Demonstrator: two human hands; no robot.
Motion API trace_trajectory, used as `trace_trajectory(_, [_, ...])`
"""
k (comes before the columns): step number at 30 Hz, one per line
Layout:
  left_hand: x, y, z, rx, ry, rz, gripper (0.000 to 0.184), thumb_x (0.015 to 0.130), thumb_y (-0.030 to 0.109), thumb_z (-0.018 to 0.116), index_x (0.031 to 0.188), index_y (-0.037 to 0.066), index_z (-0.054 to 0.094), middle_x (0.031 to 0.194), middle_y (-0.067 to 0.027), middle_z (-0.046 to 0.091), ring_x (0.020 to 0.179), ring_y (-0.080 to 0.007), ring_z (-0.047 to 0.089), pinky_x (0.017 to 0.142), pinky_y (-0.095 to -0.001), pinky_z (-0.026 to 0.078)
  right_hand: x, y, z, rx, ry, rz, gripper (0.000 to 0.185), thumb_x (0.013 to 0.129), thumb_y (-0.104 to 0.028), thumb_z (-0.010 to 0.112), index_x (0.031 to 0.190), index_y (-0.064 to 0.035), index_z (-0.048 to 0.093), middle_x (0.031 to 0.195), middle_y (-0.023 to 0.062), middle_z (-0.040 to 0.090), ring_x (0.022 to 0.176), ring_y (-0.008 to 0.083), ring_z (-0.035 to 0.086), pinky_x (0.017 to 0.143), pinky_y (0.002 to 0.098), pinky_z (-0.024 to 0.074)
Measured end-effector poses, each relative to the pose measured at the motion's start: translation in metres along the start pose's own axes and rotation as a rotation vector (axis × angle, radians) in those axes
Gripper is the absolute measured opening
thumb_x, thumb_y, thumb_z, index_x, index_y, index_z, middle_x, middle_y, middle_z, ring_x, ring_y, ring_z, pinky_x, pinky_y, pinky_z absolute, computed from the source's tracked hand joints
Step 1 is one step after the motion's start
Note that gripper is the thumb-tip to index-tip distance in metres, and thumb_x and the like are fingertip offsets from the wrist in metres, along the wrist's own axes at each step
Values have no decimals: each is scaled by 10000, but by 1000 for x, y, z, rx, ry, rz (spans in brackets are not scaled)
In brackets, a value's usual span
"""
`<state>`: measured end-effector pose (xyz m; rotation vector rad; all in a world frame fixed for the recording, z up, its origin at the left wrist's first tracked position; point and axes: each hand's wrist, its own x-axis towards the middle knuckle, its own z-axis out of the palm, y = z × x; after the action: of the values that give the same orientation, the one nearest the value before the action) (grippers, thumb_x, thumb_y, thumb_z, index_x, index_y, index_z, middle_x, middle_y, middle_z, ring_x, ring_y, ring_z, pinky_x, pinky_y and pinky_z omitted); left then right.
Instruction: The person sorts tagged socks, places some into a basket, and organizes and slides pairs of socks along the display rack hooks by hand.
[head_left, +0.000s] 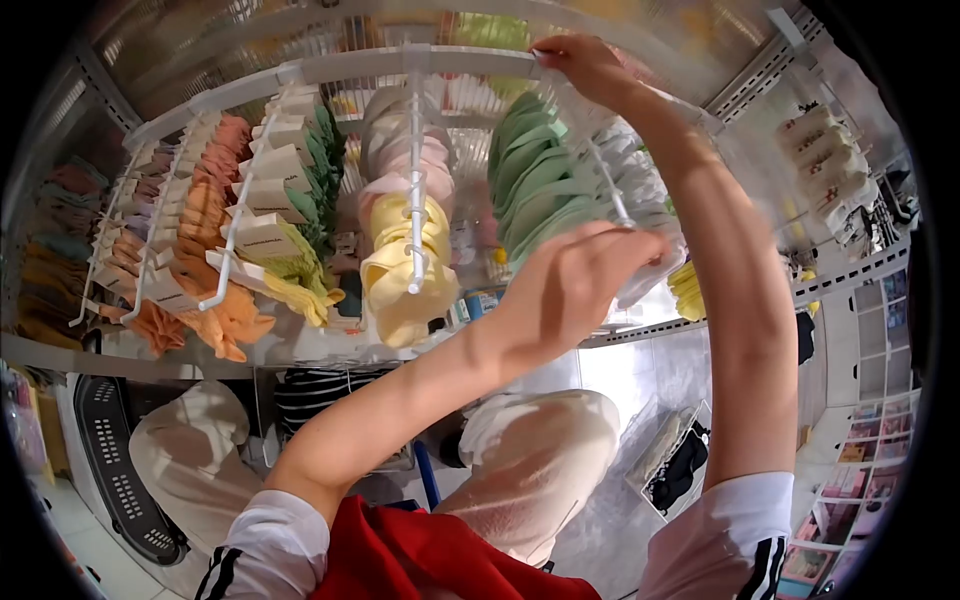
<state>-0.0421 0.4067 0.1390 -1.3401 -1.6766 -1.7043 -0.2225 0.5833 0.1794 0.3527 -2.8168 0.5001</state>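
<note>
My left hand is closed, with its curled fingers at the front end of a white display hook; the fingertips are partly hidden and slightly blurred. Up at the back, my right hand pinches the white rail from which the hooks stick out. Left of the hook hangs a stack of pale green cloth items. Grey-white items hang on its right, partly behind my hands. A further hook carries grey, pink and yellow cloth items.
On the left, hooks hold orange carded socks, green and yellow ones. A black basket stands on the floor at lower left. A wire basket with black items sits at lower right. Shelves with packages line the right side.
</note>
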Motion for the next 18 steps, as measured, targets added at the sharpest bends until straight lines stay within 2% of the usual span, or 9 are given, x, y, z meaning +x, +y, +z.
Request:
trace_trajectory(3, [-11,-1,-6,68,4,2,214,715,-90,562,910,-5,571,828,-113,614,720,-270,597,620,-318,483,-1,-3,3,4,15,-18,247,855,-182,533,1054,-46,590,921,113,620,849,223,574,773,305,425])
trace_trajectory(6, [-18,0,-6,74,23,-27,213,718,-94,558,911,-4,567,829,-113,611,718,-273,598,617,-321,484,-4,-2,9,53,34,-35,262,847,-240,533,1049,-88,601,954,137,619,885,282,575,796,351,426])
trace_trajectory(13, [-33,-16,0,42,31,36,330,690,-130,554,987,13,545,882,-109,615,734,-264,596,611,-314,474,0,-8,3,11,-39,15,284,864,-266,501,1066,-92,598,959,111,628,895,253,579,806,332,422])
trace_trajectory(16, [-32,-7,1,206,1,38,377,678,-124,571,1017,39,550,939,-93,613,726,-263,584,581,-309,451,7,2,-17,8,-71,-47,284,867,-279,498,1048,-91,611,968,99,631,889,246,580,808,328,424])
trace_trajectory(17, [-37,-3,-3,258,-15,86,359,695,-72,593,1017,87,571,970,-46,611,664,-197,550,548,-263,408,8,16,-31,42,-48,-82,287,868,-286,495,1042,-92,615,970,96,632,885,249,581,807,328,426])
trace_trajectory(18, [-42,2,0,221,-43,197,353,700,-51,599,1019,97,574,979,-33,608,645,-174,533,541,-249,396,6,33,-44,77,-28,-113,290,869,-293,493,1036,-92,619,973,94,633,882,251,582,805,328,428])
